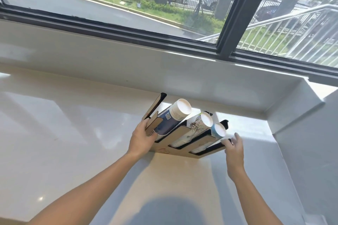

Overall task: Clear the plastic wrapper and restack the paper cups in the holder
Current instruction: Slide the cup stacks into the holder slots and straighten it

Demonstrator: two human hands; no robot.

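A brown and black cup holder (pixel 184 132) stands tilted on the white counter, with three slots. A tall stack of blue and white paper cups (pixel 173 116) fills the left slot. A white stack with a dark drawing (pixel 198 126) sits in the middle slot, and a shorter light blue stack (pixel 217 130) in the right one. My left hand (pixel 141 139) grips the holder's left side panel. My right hand (pixel 233 147) holds its right edge, fingers curled on the black rim. No plastic wrapper shows in view.
The holder sits near the back of the white counter (pixel 73 133), below a raised white sill (pixel 182 71) and a dark-framed window (pixel 230 14). A white side wall (pixel 307 142) closes the counter on the right, close to my right hand.
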